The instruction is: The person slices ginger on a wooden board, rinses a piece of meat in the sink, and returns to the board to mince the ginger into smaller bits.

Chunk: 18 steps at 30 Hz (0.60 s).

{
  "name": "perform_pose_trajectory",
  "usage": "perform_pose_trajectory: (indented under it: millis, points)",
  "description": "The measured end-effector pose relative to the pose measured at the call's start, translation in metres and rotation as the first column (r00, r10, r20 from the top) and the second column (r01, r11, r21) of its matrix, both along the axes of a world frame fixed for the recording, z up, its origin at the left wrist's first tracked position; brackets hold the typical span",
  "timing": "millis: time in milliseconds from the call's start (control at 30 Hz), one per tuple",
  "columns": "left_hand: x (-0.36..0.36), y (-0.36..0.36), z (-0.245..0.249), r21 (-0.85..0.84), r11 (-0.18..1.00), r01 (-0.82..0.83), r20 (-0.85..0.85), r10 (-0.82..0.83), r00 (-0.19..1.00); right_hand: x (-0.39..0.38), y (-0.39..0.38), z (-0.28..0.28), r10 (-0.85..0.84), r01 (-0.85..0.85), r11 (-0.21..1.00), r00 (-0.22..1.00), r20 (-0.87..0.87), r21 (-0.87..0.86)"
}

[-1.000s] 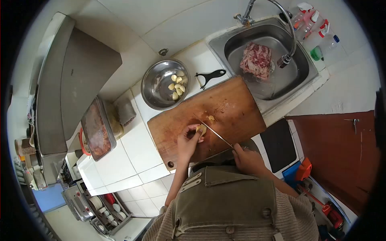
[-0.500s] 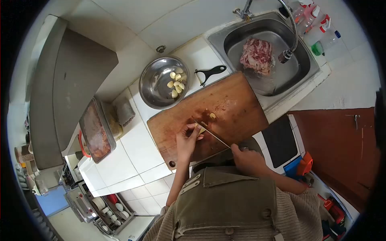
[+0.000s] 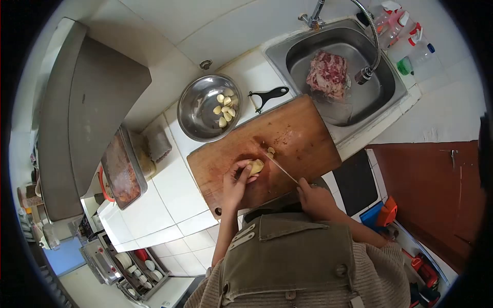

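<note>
I have a pale yellow piece (image 3: 256, 167) just above or on the cutting board (image 3: 308, 128), left of the knife (image 3: 281, 168); I can't tell whether it touches the wood. The left hand (image 3: 237, 178) pinches it between thumb and fingers, the forearm rising almost straight from below, and those fingers cover its left end. My right hand (image 3: 314, 198) is closed around the knife's handle, which it hides almost entirely, with the forearm slanting in from the lower right. The blade points up and left, so thin from here that I can't read its edge; its tip lies by a small yellow scrap (image 3: 270, 151), contact unclear. Farther out, an olive flap (image 3: 292, 251) blocks my view below the board, the range hood (image 3: 97, 123) overlaps the food tray (image 3: 123, 172), and the top edge cuts off the faucet (image 3: 314, 20).
</note>
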<state>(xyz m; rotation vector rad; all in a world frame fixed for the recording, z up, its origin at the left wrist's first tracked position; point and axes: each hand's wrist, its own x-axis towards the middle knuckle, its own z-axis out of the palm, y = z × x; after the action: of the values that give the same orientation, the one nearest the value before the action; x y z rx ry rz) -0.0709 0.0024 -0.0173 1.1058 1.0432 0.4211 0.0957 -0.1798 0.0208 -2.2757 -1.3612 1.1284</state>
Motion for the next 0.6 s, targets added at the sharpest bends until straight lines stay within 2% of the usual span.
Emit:
perform_pose_trajectory:
  millis: [67,267,400,467,500,533,567,600]
  points:
    - [-0.003,-0.001,0.004,-0.071,0.997,0.017,0.105,-0.01,0.994,0.001,-0.005,0.001,-0.035,0.035,0.999,0.999,0.0,0.031]
    - [-0.003,-0.002,-0.001,-0.14,0.99,0.003,0.213,0.027,0.977,0.001,-0.013,0.005,-0.015,0.012,0.998,0.999,0.044,0.058]
    - [-0.001,-0.004,-0.001,-0.154,0.988,0.002,0.169,0.025,0.985,0.001,-0.017,0.005,0.008,-0.012,0.996,0.999,0.046,0.087]
    - [-0.004,-0.003,-0.003,0.163,0.987,-0.009,-0.031,0.014,0.999,0.001,-0.018,0.004,0.008,-0.014,0.996,0.998,0.061,0.093]
    - [-0.005,0.0,-0.001,0.163,0.987,-0.01,-0.03,0.015,0.999,0.003,-0.018,0.003,-0.025,0.02,0.995,0.999,0.048,0.096]
    - [-0.007,0.004,0.002,0.519,0.847,0.117,-0.289,0.045,0.956,0.004,-0.017,0.003,-0.055,0.051,0.994,0.998,0.036,0.099]
    - [-0.007,0.006,0.006,0.748,0.584,0.316,-0.497,0.176,0.85,0.005,-0.017,0.004,-0.05,0.046,0.994,0.998,0.037,0.101]
    - [-0.005,0.006,0.012,0.749,0.585,0.312,-0.496,0.181,0.849,0.005,-0.018,0.004,-0.085,0.079,0.99,0.995,0.046,0.119]
